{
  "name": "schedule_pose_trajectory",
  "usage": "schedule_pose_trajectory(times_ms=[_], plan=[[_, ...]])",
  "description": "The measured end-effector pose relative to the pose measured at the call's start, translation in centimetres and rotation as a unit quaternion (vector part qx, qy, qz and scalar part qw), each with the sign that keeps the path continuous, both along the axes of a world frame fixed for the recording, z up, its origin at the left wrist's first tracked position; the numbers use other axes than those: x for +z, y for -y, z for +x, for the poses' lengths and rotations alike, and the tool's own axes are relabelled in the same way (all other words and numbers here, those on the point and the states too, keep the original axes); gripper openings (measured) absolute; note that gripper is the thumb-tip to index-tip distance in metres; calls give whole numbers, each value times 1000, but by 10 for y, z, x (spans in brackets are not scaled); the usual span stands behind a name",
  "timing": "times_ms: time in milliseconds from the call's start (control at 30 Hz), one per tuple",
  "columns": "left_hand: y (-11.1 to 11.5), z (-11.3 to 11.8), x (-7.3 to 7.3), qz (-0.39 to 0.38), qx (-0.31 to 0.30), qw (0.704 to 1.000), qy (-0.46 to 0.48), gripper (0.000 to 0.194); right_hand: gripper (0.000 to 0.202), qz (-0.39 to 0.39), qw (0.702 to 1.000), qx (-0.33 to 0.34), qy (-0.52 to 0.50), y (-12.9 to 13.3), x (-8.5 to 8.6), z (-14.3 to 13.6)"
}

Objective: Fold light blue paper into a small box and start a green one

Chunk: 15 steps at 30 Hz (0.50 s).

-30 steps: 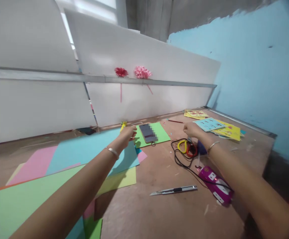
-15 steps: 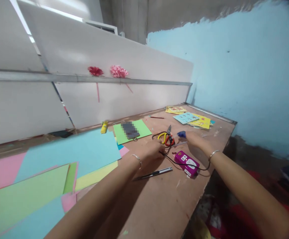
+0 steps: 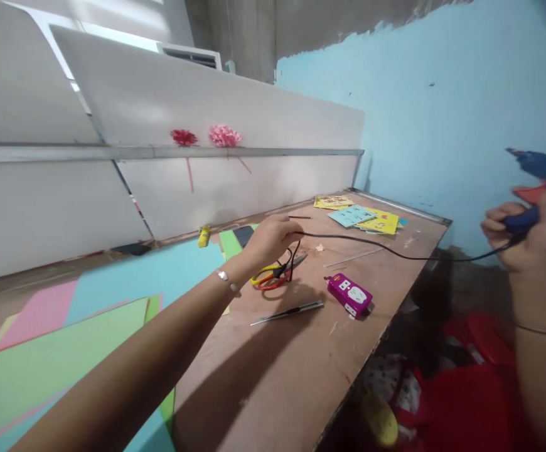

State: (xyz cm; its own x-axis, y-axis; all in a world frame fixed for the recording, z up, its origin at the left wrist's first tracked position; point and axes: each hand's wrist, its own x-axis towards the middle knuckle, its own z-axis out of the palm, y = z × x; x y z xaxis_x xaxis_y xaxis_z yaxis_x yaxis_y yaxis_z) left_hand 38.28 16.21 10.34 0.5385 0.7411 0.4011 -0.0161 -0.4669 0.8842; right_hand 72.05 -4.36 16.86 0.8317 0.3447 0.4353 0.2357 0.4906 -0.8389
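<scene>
High at the right edge of the view, my right hand (image 3: 527,232) is closed around the handle of a blue glue gun (image 3: 543,164) with an orange trigger. Its nozzle points left. A black cord (image 3: 386,246) runs from the gun across to my left hand (image 3: 277,235), whose fingers pinch it above the table. Just below my left hand lie scissors (image 3: 277,274) with yellow and red handles, a loop of cord beside them. A utility knife (image 3: 287,312) rests nearer to me. To its right is a purple power strip (image 3: 349,294) with white sockets.
Coloured paper sheets (image 3: 61,351) cover the table's left side. A yellow glue bottle (image 3: 204,236) stands by the white partition. Yellow and blue printed cards (image 3: 379,221) lie at the far end. A thin clear stick (image 3: 353,257) is on the brown tabletop (image 3: 235,383). Red chairs (image 3: 471,389) stand below right.
My right hand has lifted the glue gun off the table, up and right. My left hand has risen with the cord, now stretched out. The scissors have shifted left and turned.
</scene>
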Motion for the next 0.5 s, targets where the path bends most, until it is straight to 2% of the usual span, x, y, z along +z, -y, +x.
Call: schedule_pose_trajectory(times_ms=[33,100,200,267,300,367,433,500], plan=[[-1,5,6,13,17,1000,8,18,28,21,999,27,-39,3,1,-6],[-7,15,23,30,56,998,30,18,17,1,996,64,-60,3,1,-22],[-18,26,56,47,125,986,98,13,7,-37,991,109,-69,-4,0,-48],[-23,25,78,84,154,966,188,14,12,-35,990,123,-58,-10,-1,-65],[-23,23,86,130,145,962,190,15,16,-28,990,128,-43,-13,-3,-73],[-19,13,93,227,86,964,105,16,24,-10,991,137,1,-15,-11,-89],[-13,-2,91,301,48,952,-34,16,28,-3,986,155,52,-13,-28,-105],[-9,-19,84,353,88,920,-146,16,27,-32,981,163,100,-7,-55,-122]])
